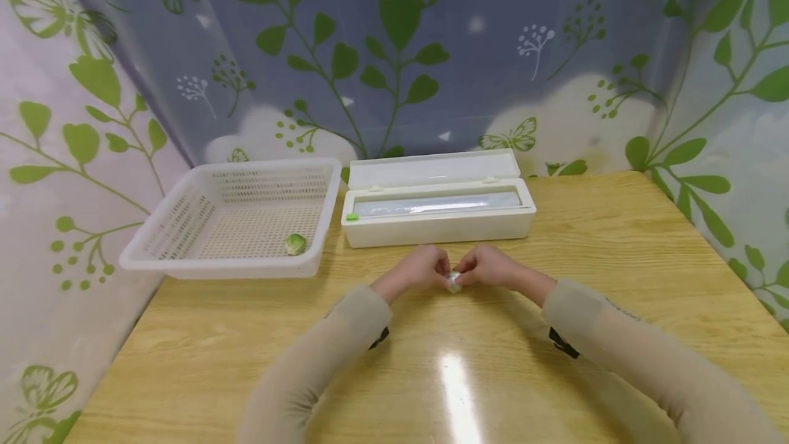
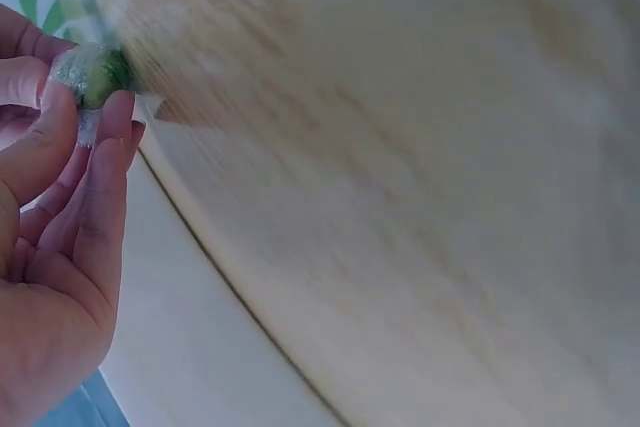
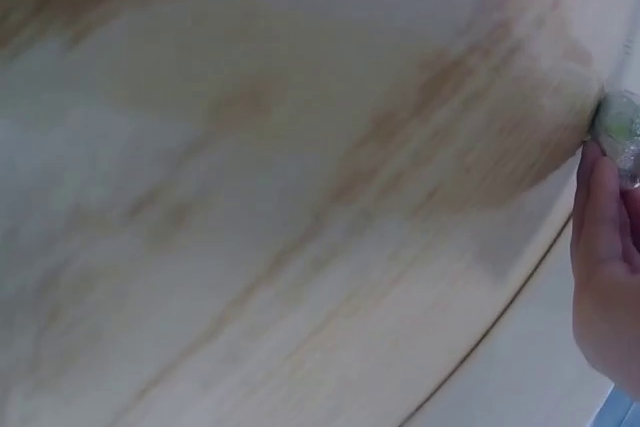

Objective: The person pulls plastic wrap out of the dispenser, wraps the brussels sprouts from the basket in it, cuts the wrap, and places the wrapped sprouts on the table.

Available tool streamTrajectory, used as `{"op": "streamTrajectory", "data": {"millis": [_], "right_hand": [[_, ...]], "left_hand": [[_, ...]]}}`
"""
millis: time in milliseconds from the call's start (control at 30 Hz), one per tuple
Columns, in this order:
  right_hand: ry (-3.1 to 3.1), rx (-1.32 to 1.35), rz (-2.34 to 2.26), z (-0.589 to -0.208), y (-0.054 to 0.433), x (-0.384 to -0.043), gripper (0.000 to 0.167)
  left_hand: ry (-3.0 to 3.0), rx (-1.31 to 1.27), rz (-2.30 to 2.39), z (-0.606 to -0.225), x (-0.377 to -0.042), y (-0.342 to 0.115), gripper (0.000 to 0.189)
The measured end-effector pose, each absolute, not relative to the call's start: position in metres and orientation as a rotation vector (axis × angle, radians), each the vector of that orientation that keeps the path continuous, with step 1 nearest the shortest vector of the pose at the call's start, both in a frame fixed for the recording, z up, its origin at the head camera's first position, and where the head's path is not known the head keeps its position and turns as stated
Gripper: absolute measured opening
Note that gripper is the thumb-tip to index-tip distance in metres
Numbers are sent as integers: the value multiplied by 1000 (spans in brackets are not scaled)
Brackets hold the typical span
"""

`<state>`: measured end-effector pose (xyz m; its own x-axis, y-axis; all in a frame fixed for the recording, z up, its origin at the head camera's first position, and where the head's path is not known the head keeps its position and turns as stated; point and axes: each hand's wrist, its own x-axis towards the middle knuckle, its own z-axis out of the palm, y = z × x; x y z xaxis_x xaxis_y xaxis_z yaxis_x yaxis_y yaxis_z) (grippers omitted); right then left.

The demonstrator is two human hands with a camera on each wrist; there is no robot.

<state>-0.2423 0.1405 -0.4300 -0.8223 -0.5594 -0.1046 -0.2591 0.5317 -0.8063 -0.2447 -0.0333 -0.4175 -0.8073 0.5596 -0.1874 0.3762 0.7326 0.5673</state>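
A Brussels sprout (image 1: 453,282) in crinkled clear cling film is held between the two hands, just in front of the white box. The left hand (image 1: 425,268) pinches it from the left with thumb and fingers. From the other side the right hand (image 1: 491,267) grips it too. The left wrist view shows the green of the sprout (image 2: 108,77) through the film, against the left fingers. Only part of the wrapped sprout (image 3: 619,129) and of the right hand (image 3: 606,257) appears at the edge of the right wrist view.
Behind the hands stands a white cling film box (image 1: 440,230), lid (image 1: 434,170) raised, a film roll (image 1: 437,205) inside and a green slider (image 1: 352,216) at its left end. To the left, a white plastic basket (image 1: 224,267) contains one loose Brussels sprout (image 1: 296,244). Patterned curtains surround the wooden table (image 1: 616,259).
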Motion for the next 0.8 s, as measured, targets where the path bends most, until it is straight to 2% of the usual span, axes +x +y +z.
{"op": "streamTrajectory", "data": {"millis": [300, 500, 600, 800], "right_hand": [[2539, -661, -1121, -431, 136, -246, 11], [2440, -584, -1233, -430, 135, -246, 27], [2381, -597, -1273, -431, 133, -246, 28], [2356, -710, -1232, -428, 127, -246, 29]], "left_hand": [[2599, 769, 796, -419, -247, -31, 8], [2614, 694, 791, -422, -250, -33, 15], [2620, 644, 818, -420, -252, -39, 18], [2628, 633, 823, -417, -255, -48, 11]]}}
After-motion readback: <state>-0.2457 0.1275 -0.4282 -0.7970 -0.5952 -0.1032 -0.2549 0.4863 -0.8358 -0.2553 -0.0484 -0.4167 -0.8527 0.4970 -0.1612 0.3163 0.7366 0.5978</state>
